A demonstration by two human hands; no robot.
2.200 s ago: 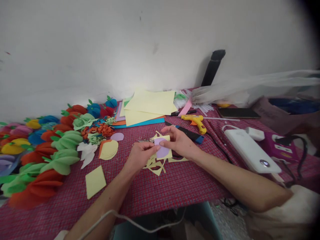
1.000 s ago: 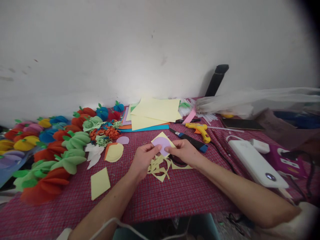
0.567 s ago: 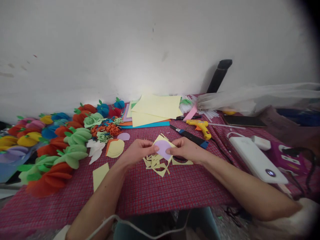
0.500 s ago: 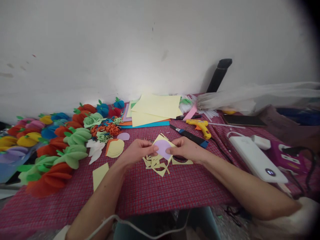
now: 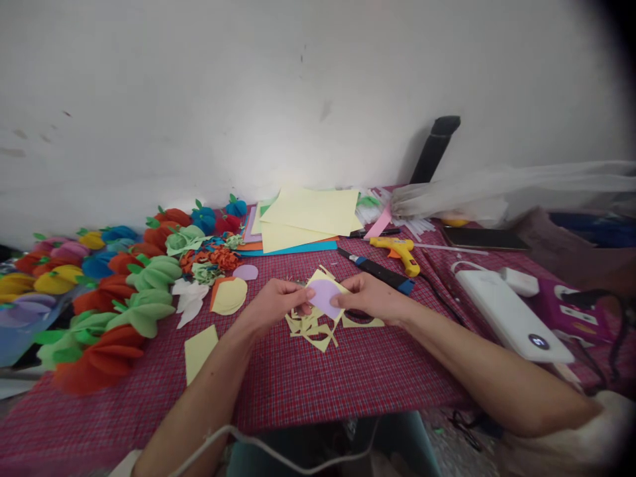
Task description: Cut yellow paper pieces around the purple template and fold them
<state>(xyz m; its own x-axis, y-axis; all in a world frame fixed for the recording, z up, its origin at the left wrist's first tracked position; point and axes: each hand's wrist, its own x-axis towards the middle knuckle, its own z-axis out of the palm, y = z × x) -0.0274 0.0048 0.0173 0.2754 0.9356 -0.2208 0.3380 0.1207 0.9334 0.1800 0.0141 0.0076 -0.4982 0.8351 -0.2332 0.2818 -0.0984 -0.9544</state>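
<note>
Between my two hands is a purple paper circle [image 5: 324,297] lying over a pale yellow paper piece [image 5: 318,274]. My left hand [image 5: 285,301] pinches their left edge, thumb on top. On the right edge, my right hand [image 5: 365,297] grips the same papers with its thumb across the circle. Yellow paper scraps [image 5: 318,333] lie under and below the hands. Part of the scissors' dark handle [image 5: 358,316] shows beneath my right hand, beside a yellow offcut. To the left rest a stack of yellow circles [image 5: 230,295] and another purple circle [image 5: 246,272].
Colourful paper pumpkins [image 5: 149,291] crowd the left side. Yellow sheets [image 5: 313,215] lie at the back against the wall. A yellow glue gun [image 5: 397,252], a utility knife [image 5: 380,273], a white power bank [image 5: 509,315] and a purple power strip [image 5: 571,318] occupy the right.
The purple circle has shifted and turned slightly on the yellow paper, moving a little to the right. Both hands keep nearly the same place and grip.
</note>
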